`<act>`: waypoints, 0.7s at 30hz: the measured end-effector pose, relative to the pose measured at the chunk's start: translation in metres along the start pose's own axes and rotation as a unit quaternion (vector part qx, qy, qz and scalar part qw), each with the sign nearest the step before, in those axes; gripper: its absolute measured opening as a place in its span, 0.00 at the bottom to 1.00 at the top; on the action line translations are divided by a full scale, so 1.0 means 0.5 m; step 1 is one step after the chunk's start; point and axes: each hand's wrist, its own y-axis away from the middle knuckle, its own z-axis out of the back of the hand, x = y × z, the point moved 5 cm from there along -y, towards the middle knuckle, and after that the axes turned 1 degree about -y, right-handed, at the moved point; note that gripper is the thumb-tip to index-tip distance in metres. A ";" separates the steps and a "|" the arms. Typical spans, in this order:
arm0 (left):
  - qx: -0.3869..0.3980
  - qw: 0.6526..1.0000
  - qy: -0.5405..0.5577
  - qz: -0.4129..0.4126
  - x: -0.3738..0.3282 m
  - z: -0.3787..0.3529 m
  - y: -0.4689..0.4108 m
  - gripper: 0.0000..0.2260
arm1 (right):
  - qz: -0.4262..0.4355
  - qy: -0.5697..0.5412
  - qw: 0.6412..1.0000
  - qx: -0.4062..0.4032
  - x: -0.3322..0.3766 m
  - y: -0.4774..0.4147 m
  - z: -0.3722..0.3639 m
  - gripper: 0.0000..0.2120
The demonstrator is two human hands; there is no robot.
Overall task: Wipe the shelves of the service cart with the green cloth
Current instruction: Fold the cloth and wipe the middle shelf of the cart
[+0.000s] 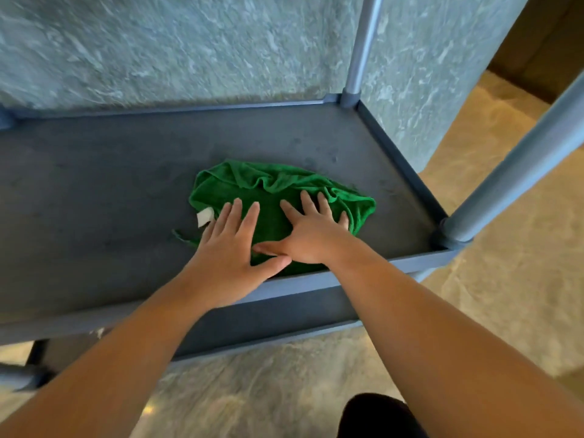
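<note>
- Head view: the green cloth (278, 197) lies crumpled on the grey shelf (110, 191) of the service cart (316, 281). It is in the right half of the shelf, close to the near rim and apart from the far rim.
- The left hand (230, 248) lies flat on the left part of the cloth. Its fingers (249, 216) are straight and a little spread; they press on the cloth and do not curl around it.
- The right hand (311, 235) lies flat on the right part of the cloth. Its fingers (308, 200) are also straight and spread, pressing down, and the little finger reaches the folded right edge.
- The two thumbs meet between the hands, over the near part of the cloth.
- A small white label (204, 216) sticks out at the left edge of the cloth, just beside the left fingers.
- Two grey posts stand at the right corners of the shelf: the far post (363, 49) and the near post (518, 172).
- A lower shelf (268, 324) shows under the near rim, between the forearms.
- Behind the cart is a grey-green marbled wall (158, 49); around it is a pale floor (505, 279).
- A dark shape (376, 415) is at the bottom edge; I cannot tell what it is.
</note>
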 end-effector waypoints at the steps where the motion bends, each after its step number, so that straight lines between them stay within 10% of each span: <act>1: -0.003 1.000 -0.009 0.008 0.002 -0.001 0.002 0.48 | -0.005 0.000 1.000 0.006 -0.008 0.003 0.002 0.53; 21: 0.040 0.992 -0.014 0.115 0.003 -0.008 0.024 0.45 | 0.062 0.002 0.995 0.081 -0.075 0.073 -0.001 0.32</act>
